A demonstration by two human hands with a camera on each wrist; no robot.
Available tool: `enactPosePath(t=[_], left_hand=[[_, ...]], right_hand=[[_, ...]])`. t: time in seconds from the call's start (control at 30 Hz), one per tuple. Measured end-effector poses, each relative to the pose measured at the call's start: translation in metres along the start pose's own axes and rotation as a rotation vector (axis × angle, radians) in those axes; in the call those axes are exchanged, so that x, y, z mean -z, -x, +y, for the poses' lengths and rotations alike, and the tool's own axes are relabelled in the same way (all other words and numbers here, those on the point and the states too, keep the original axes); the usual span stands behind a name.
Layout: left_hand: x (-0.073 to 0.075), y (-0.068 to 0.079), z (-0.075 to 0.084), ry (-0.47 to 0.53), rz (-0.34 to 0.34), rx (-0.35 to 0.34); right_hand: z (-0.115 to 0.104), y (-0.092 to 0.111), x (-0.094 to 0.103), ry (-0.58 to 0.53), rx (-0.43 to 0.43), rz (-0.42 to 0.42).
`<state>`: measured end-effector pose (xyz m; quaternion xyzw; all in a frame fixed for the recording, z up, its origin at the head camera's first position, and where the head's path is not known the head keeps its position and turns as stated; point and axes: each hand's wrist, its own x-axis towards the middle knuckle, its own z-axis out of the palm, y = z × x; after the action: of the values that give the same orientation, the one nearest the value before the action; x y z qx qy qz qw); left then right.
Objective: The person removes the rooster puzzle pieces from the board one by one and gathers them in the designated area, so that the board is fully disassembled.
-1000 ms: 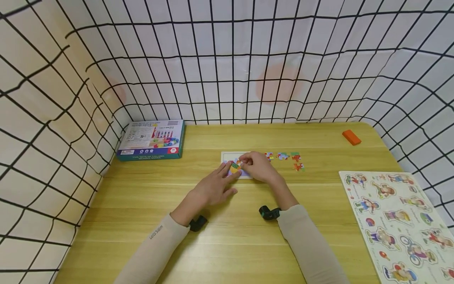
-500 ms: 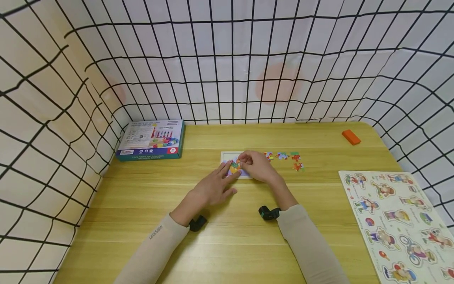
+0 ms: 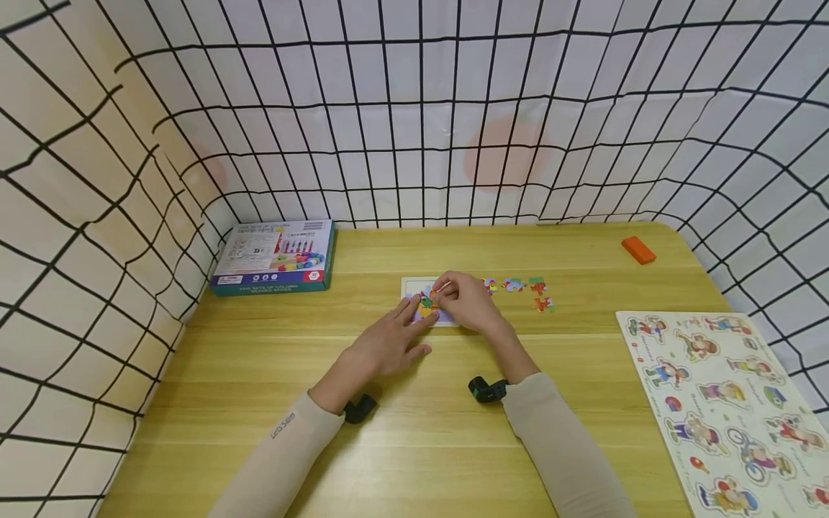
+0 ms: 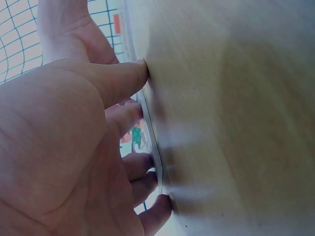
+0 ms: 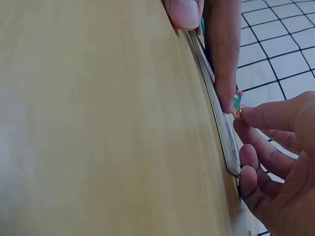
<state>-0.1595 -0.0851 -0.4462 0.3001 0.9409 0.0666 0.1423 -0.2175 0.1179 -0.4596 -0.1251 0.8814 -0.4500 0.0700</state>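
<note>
A small jigsaw board (image 3: 413,282) with a pale rim lies mid-table, its picture partly filled with colourful pieces. My left hand (image 3: 387,344) rests on its lower left part, fingers spread and fairly straight; in the left wrist view the fingertips (image 4: 140,164) lie along the board's edge. At the board's right side, my right hand (image 3: 468,301) pinches a jigsaw piece (image 5: 237,102) between thumb and index finger, tilted up over the board. Its pale edge shows in the head view. The right hand hides the board's right part.
Several loose jigsaw pieces (image 3: 514,285) lie right of the board. An orange block (image 3: 638,250) sits at the back right, a large picture board (image 3: 719,403) at the front right. A boxed toy set (image 3: 272,257) stands back left. Black-lined white netting (image 3: 401,165) surrounds the table.
The right fingers have risen slightly over the board, and the pinched jigsaw piece's pale edge now shows, tilted. The left hand stays put on the board.
</note>
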Motion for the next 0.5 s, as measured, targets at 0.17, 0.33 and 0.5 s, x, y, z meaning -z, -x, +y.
enactPosePath(t=[0.17, 0.33, 0.5], left_hand=[[0.0011, 0.0015, 0.0001, 0.003, 0.008, -0.004], [0.0013, 0.0017, 0.0002, 0.003, 0.016, -0.008], [0.0009, 0.0018, 0.0006, -0.003, 0.013, -0.004]], right_hand=[[-0.0001, -0.0006, -0.0015, -0.013, -0.003, 0.017], [-0.0007, 0.0016, 0.0009, -0.038, -0.008, 0.037], [0.0016, 0.0033, 0.0062, -0.047, 0.008, 0.054]])
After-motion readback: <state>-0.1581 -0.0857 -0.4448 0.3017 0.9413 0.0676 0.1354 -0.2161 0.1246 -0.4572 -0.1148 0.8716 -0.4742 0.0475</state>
